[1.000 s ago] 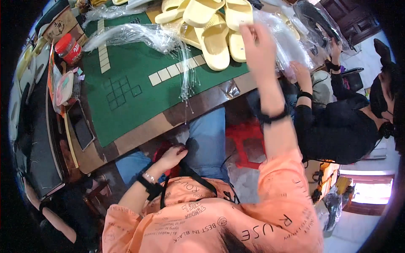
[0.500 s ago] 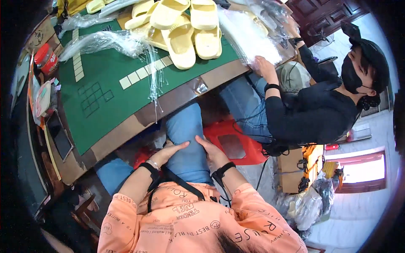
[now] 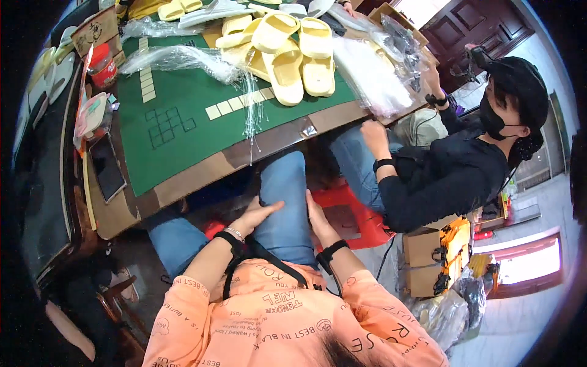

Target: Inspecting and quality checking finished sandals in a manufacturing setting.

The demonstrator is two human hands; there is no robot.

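My left hand rests against the left side of my jeans-clad leg, its thumb stretched across the top. On the leg's other side lies my right hand, with nothing seen in it. Part of the fingers of both hands is hidden along the leg. Beyond the knees, a green mat covers the table. Pale yellow slippers are piled on its far part. Beside them lie clear plastic bags and a bundle of thin white plastic strands hanging toward the table's near edge.
At the table's left stand a red-lidded jar and a dark phone. A co-worker in black sits at the right, near a stack of clear packaging. A red stool and cardboard box are lower right.
The view has shifted, so the table appears farther right. The co-worker's nearer hand has left the clear packaging and sits closed near their leg. My hands stay at my leg.
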